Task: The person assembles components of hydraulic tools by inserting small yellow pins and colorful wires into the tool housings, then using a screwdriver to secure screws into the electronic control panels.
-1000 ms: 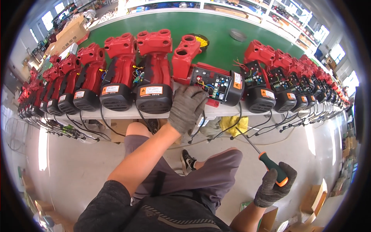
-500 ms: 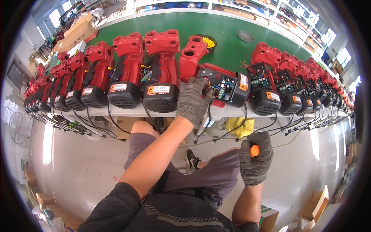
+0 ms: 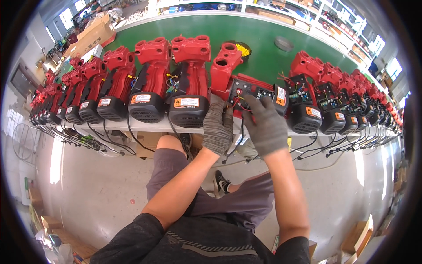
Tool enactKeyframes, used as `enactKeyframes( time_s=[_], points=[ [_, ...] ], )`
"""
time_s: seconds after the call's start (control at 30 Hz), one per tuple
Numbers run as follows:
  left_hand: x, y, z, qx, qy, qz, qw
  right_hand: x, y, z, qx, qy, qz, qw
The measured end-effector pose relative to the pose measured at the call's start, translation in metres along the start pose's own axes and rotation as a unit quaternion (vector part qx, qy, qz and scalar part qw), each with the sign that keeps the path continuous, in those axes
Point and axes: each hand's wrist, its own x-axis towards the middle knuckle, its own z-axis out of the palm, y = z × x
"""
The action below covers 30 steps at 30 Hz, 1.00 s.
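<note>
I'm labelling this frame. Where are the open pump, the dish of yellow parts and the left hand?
open pump (image 3: pixel 255 90), head view, on its black wiring box.
dish of yellow parts (image 3: pixel 242 48), head view, on the yellow heap.
left hand (image 3: pixel 217 125), head view, on the glove's back.

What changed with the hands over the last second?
The right hand came up from beside the knee to the open pump; its screwdriver no longer shows. The left hand stayed on that pump, and the pump rows stayed put.
</note>
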Motion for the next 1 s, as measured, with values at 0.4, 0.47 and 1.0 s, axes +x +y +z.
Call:
enactKeyframes(
  time_s=[0.4,0.47,1.0],
  points=[
    [0.012,0.017,-0.003,0.018,0.066,0.127,0.990,-0.007,0.018,0.039,-0.066,-0.067,0.088,0.992],
    [0.017,0.025,-0.005,0.007,0.042,0.145,0.989,-0.016,0.022,0.043,-0.018,-0.040,0.110,0.993],
    [0.038,0.035,-0.011,0.194,-0.182,0.187,0.946,-0.025,0.025,0.046,0.405,0.038,0.377,0.832]
  ],
)
